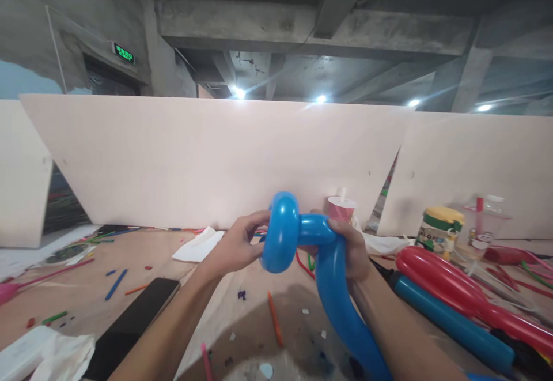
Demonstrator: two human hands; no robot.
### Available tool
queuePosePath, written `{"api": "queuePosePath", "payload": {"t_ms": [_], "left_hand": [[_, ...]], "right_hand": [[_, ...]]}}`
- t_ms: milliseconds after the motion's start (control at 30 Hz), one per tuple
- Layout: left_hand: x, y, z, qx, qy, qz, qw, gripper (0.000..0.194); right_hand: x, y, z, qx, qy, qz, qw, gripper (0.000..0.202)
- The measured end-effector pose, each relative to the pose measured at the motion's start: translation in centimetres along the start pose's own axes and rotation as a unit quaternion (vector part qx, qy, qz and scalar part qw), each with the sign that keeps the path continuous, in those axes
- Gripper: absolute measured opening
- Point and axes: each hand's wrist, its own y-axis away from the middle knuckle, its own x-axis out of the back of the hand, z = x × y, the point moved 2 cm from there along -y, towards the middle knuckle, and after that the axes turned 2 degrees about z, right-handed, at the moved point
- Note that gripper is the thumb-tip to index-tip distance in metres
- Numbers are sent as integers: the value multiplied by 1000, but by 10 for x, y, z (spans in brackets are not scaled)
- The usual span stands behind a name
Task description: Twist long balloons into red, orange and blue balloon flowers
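A long blue modelling balloon (339,289) is held up over the table between my two hands. Its left end is bent into a rounded loop (283,234), joined by a short straight segment to the long tail that curves down toward the bottom edge. My left hand (242,240) grips the loop from the left, fingers partly hidden behind it. At the bend where the segment meets the tail, my right hand (352,245) is wrapped round the balloon, with the thumb on top.
A black phone (136,323) lies at left. Balloon scraps, such as an orange piece (274,317), dot the table. On the right are a red balloon (449,277), a blue hand pump (453,323) and a yellow-lidded jar (440,228). A paper cup (341,209) stands before the white board (216,162).
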Motion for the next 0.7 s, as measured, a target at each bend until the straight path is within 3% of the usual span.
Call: {"api": "queuePosePath", "payload": {"t_ms": [167,367,500,700], "left_hand": [[-2,1,6,-7,18,-15,1000,56],[4,4,9,-25,-72,0,997,56],[9,7,8,-21,-133,4,991,55],[10,8,6,-25,-127,11,991,51]], "right_hand": [[0,-1,10,16,-10,-2,1000,20],[-2,-3,21,25,11,37,999,20],[-1,-4,25,5,60,23,998,20],[5,-6,33,12,52,34,998,14]]}}
